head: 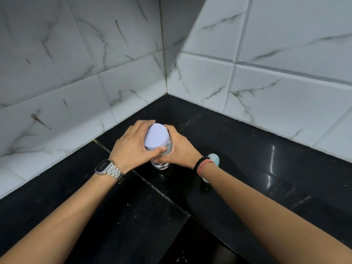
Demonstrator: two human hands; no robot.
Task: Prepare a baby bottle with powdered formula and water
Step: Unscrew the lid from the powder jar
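Gripping: left hand (131,147) fingers wrapped around pale lilac round lid (156,137)
Right hand (179,149): fingers clasping clear plastic jar (162,164) on glossy black table (247,159)

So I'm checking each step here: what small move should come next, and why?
Probably twist the pale lid off: the left hand wraps it, the right hand steadies the clear jar upright on the black counter, and the lid still sits on.
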